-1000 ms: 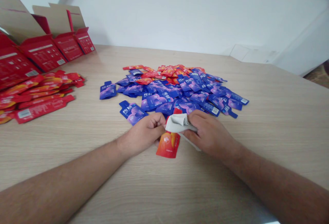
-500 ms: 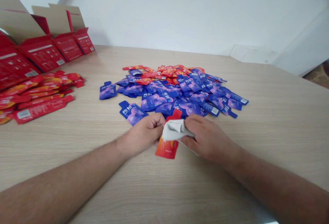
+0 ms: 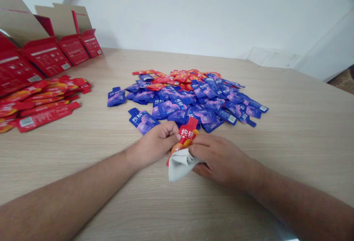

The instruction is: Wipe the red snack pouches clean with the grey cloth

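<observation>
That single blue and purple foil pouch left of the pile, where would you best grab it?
Probably pinch the blue and purple foil pouch at its left edge, coming from the left: it lies flat, and the pouch pile crowds its right.

head cam | worn over the near edge of the table | faces forward and down toward the wall | close: left hand, right hand, red sachet, cloth lower centre | sachet pile centre, boxes upper left

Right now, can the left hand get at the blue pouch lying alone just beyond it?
Probably yes: the blue pouch lies uncovered close beyond the left hand, with nothing between. But that hand is pinching the red pouch, so it is not free.
</observation>
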{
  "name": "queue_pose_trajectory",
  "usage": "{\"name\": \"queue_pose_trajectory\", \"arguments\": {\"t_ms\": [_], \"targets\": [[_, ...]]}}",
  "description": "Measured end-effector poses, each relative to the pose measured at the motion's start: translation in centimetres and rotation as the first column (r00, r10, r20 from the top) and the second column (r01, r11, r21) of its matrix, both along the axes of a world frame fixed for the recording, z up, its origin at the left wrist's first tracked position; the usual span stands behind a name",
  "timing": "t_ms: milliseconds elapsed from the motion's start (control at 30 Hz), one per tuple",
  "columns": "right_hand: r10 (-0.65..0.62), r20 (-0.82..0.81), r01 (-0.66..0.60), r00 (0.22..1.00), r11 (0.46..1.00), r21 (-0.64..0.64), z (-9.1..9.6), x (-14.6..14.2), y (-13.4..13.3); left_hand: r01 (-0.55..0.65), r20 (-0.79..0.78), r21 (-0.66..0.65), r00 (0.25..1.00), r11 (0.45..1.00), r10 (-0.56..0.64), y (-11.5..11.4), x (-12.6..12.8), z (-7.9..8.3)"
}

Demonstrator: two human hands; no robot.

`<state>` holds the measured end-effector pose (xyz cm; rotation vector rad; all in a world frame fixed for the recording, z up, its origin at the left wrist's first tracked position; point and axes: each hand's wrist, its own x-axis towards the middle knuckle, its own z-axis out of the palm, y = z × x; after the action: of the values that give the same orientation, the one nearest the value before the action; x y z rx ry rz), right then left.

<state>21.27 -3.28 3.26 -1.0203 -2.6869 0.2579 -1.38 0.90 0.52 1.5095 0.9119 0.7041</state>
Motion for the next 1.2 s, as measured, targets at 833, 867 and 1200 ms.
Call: {"name": "queue_pose_trajectory", "arguments": {"t_ms": [833, 867, 1200], "targets": [[-0.013, 0.004, 0.013, 1.0, 1.0, 0.021, -0.4, 0.0, 0.1, -0.001, 0.002, 0.009, 1.0, 1.0, 0.001, 0.0, -0.1, -0.3], [-0.029, 0.006, 0.029, 1.0, 0.999, 0.023, -0.4, 0.1, 0.2, -0.005, 0.005, 0.003, 1.0, 1.0, 0.005, 0.0, -0.1, -0.3], [-0.042, 0.008, 0.042, 0.999, 0.999, 0.011, -0.1, -0.1, -0.1, 0.0, 0.018, -0.005, 1.0, 1.0, 0.0, 0.0, -0.1, -0.2]]}}
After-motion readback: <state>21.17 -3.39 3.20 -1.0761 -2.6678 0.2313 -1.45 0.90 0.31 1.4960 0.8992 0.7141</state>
